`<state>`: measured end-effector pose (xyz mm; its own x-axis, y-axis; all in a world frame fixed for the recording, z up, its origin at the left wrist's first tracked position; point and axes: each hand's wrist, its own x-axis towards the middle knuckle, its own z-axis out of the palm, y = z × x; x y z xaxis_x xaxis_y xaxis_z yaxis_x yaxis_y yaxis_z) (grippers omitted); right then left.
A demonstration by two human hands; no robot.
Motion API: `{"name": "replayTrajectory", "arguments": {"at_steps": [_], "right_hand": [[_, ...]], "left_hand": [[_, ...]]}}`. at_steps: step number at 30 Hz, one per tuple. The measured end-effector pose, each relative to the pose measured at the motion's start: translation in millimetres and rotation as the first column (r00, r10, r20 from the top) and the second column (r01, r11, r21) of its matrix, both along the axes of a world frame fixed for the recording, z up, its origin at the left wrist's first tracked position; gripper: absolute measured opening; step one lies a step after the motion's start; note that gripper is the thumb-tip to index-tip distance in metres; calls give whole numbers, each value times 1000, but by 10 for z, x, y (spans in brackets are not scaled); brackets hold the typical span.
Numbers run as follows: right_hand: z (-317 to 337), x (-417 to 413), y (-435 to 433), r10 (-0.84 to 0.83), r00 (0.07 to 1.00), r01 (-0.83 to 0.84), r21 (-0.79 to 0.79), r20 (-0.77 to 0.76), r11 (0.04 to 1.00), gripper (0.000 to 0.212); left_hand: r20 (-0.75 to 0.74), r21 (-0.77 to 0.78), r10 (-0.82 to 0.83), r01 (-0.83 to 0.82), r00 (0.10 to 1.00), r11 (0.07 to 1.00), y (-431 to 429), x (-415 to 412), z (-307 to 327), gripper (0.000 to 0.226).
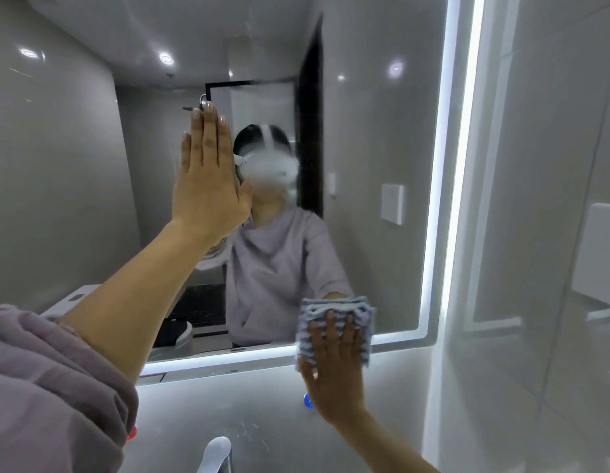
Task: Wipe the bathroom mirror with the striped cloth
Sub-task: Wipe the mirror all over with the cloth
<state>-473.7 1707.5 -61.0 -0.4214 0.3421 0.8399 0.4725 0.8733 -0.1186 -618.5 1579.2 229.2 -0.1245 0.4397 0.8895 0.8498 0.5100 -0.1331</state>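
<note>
The bathroom mirror [372,138] fills the wall ahead, framed by a lit white strip along its right and bottom edges. My left hand [208,179] lies flat against the glass at centre left, fingers straight and together, pointing up. My right hand [334,367] presses the folded blue-and-white striped cloth [334,308] against the mirror's lower right part, over the bottom lit edge. Its fingers are spread straight across the cloth. The mirror reflects a person in a lilac top.
A chrome tap [216,454] rises at the bottom centre below the mirror. A small blue object [308,401] sits on the grey wall just left of my right wrist, and a red one [132,432] shows beside my left sleeve. A glossy tiled wall [542,233] stands at the right.
</note>
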Motion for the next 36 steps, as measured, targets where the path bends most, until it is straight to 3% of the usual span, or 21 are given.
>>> {"name": "replayTrajectory", "arguments": {"at_steps": [5,11,14,21,23,24,26,27,30,36], "right_hand": [[210,-380,-352,11,989,-45,235,146,971,61],[314,-339,-192,11,991,-58,360,131,931,58],[496,-183,40,32,996,-57,342,78,938,57],[758,449,801,-113,993,120,411,-41,904,69],[829,612,976,-209,976,219,354,-65,909,74],[926,646,1029,-278,936,324,224,-215,919,73],[1149,801,1075,-202,836,193,-71,-510,979,71],[1155,846,1052,-172,864,109,-157,-473,982,69],[1008,857,1093,-277,950,276,-26,-141,961,59],[1057,838,965,-244,962,230,-121,-123,966,64]], "left_hand": [[-5,1,-20,20,1000,1000,9,-36,0,83],[-19,17,-36,36,999,999,19,-74,-4,84],[-31,25,-29,30,999,999,23,-76,-9,84],[-27,29,-31,32,999,999,20,-46,-1,83],[-28,29,-28,29,999,999,18,-41,-1,83],[-25,28,-25,26,999,999,17,-40,0,83],[-19,28,-26,27,999,999,12,-34,4,84],[-18,28,-30,31,999,999,9,-30,5,84],[-16,24,-43,43,999,999,2,-19,3,84],[8,8,-29,29,1000,1000,-8,-6,-4,84]]}}
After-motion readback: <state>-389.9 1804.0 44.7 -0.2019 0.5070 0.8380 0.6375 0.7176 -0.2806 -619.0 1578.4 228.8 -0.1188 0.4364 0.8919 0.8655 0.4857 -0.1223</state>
